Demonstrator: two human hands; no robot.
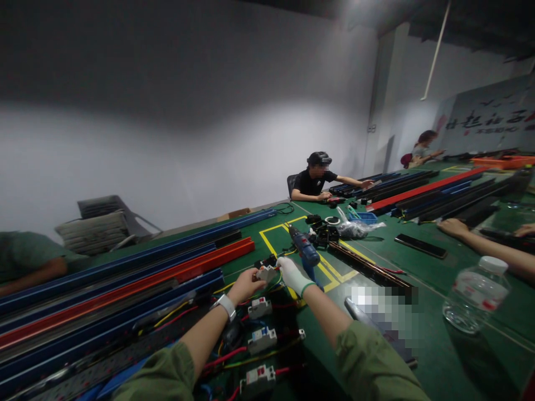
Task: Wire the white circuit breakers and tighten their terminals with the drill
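Note:
My left hand (246, 285), bare with a watch at the wrist, grips a small white circuit breaker (266, 273) from its left side. At the breaker's right end, my right hand (295, 277) in a white glove pinches a short red wire; the fingertips are partly hidden. Nearer to me lie more white breakers: one with a red switch (259, 307), one with a blue switch (262, 339) and another with a red switch (258, 381). Red, blue and yellow-green wires run from them. A blue cordless drill (306, 249) stands just beyond my right hand.
Long blue rails (167, 245) and an orange rail (217, 255) lie to the left on the green table (376, 253). At right are a plastic bottle (476, 295), a dark phone (420, 245) and a co-worker's arm (480, 239). Another person (315, 181) sits across.

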